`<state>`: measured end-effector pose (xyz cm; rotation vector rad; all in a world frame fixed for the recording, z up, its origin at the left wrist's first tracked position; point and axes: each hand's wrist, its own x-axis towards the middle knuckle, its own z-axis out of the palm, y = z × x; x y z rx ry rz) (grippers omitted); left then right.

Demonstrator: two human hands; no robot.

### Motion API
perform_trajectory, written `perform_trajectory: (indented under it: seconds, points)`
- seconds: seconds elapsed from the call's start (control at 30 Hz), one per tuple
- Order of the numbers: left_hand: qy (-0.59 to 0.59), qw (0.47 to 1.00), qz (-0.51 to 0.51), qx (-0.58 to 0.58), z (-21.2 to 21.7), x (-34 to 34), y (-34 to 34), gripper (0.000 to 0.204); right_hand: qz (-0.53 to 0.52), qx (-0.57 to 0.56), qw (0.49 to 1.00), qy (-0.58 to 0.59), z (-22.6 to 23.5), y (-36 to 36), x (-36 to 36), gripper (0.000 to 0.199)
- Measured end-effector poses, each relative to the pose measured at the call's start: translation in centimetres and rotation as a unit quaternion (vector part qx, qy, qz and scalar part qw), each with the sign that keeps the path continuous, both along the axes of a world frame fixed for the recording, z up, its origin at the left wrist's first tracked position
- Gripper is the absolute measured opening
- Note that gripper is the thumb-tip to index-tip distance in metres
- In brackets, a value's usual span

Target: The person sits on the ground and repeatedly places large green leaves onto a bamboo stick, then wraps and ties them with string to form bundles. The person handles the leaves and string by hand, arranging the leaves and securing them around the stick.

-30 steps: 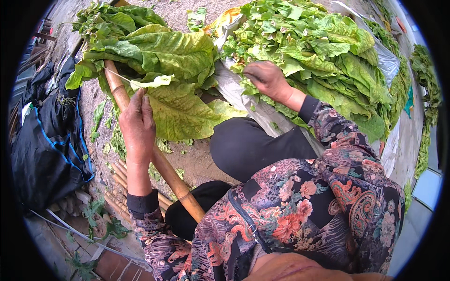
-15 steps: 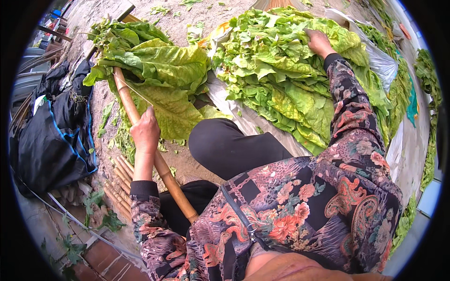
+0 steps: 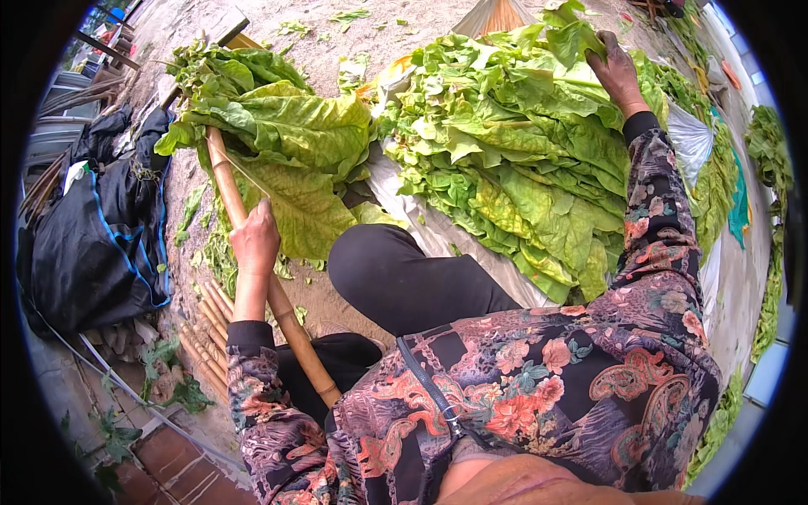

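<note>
My left hand is closed around a bamboo pole, which slants from my lap toward the far left. A thin string runs taut from that hand up to a bunch of large yellow-green tobacco leaves at the pole's far end. To the right lies a broad pile of similar tobacco leaves. At the pile's far right side, my right hand grips the stem end of a tobacco leaf, lifted off the top. How many leaves it holds is partly hidden by the fingers.
Pale sheeting lies under the pile. Several bamboo poles rest on the ground at my left, near a black cloth bundle with blue edging. My bent knee is between the bunch and the pile. Leaf scraps litter the ground.
My right hand has moved right and slightly farther away, and now raises a leaf from the pile's top. My left hand stays on the pole with little movement.
</note>
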<state>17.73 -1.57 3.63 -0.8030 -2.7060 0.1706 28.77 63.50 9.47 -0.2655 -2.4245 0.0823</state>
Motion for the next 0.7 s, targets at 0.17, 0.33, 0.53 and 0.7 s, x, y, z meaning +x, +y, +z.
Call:
perform_trajectory:
  seconds: [0.17,0.33,0.53,0.7]
  points:
    - [-0.003,1.000,-0.006,0.014,0.3,-0.1,0.6,0.019,-0.077,0.083,0.921,-0.373,-6.5,-3.2,-3.6,0.032]
    - [0.003,0.999,-0.011,0.045,0.2,-0.2,1.1,0.020,-0.062,0.065,0.964,-0.250,-8.6,-3.8,-4.0,0.033]
    - [0.008,0.999,0.007,0.045,0.3,0.0,0.5,0.016,0.134,0.027,0.911,-0.389,-5.7,-6.3,1.5,0.039]
    - [0.037,0.999,0.000,0.029,0.7,-0.3,0.9,0.016,0.054,0.018,0.895,-0.442,-8.7,-8.1,2.0,0.031]
